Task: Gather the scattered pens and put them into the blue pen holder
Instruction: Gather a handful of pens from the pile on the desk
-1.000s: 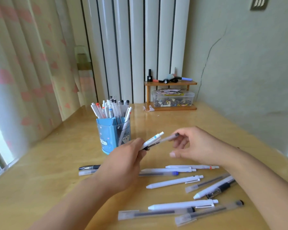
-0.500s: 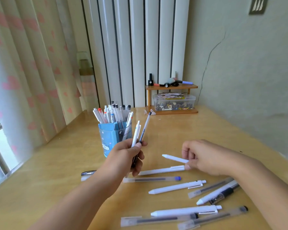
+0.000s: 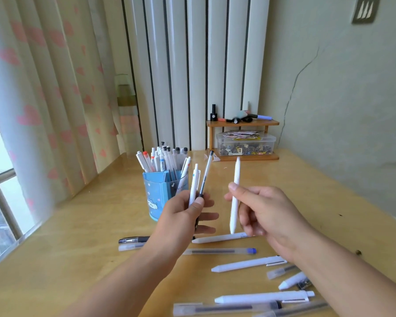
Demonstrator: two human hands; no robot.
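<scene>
The blue pen holder [image 3: 164, 195], left of centre, is crowded with upright pens [image 3: 162, 160], leaving little room at its mouth. Loose pens [image 3: 247, 264] litter the table [image 3: 78, 236] at lower right. Bare wood lies open at lower left and centre right.

i note soft, even daylight entering from the window [image 3: 0, 179] at the left edge, diffused through the curtain [image 3: 44, 88]. the window area is overexposed and washed out. the wooden table [image 3: 78, 236] shows a mild sheen with pale reflections near the window side. shadows under the arms are faint and soft-edged. wide-angle distortion bends the curtain and table edges toward the frame borders. overall sharpness is moderate; i see slight softness at the lower corners.
</scene>
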